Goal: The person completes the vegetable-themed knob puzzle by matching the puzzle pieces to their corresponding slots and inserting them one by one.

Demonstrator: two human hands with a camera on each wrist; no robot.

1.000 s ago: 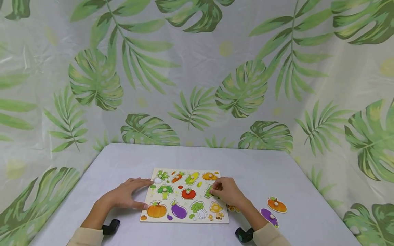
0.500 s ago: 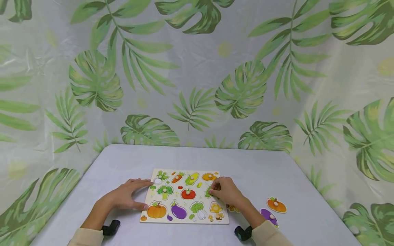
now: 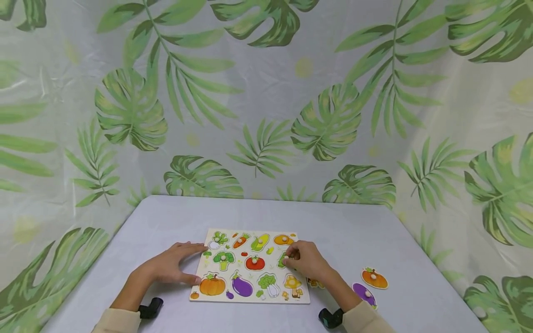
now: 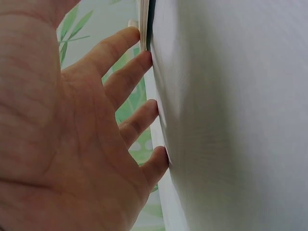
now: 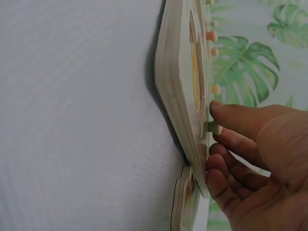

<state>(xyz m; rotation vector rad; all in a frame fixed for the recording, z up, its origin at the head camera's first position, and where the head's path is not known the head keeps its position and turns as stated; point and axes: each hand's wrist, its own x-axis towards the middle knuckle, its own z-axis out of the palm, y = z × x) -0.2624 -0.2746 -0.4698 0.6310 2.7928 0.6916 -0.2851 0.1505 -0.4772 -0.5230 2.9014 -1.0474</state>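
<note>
In the head view a wooden vegetable puzzle board (image 3: 245, 300) lies on the white table. My left hand (image 3: 175, 263) is at its left edge, fingers extended and spread, fingertips right at the side. The left wrist view shows those fingers (image 4: 127, 79) reaching the board's edge. At the board's right side my right hand (image 3: 310, 259) pinches the knob of a green puzzle piece (image 3: 281, 260), partly hidden by the fingers. From the right wrist, this knob (image 5: 214, 127) shows between thumb and forefinger, close against the board's face.
An orange pumpkin piece (image 3: 374, 278) and a purple eggplant piece (image 3: 364, 294) lie on the table to the right. A mushroom piece (image 3: 315, 283) sits beside the board, partly under my right forearm. Knobbed carrot (image 3: 240, 241) and tomato (image 3: 255, 263) pieces are in the board.
</note>
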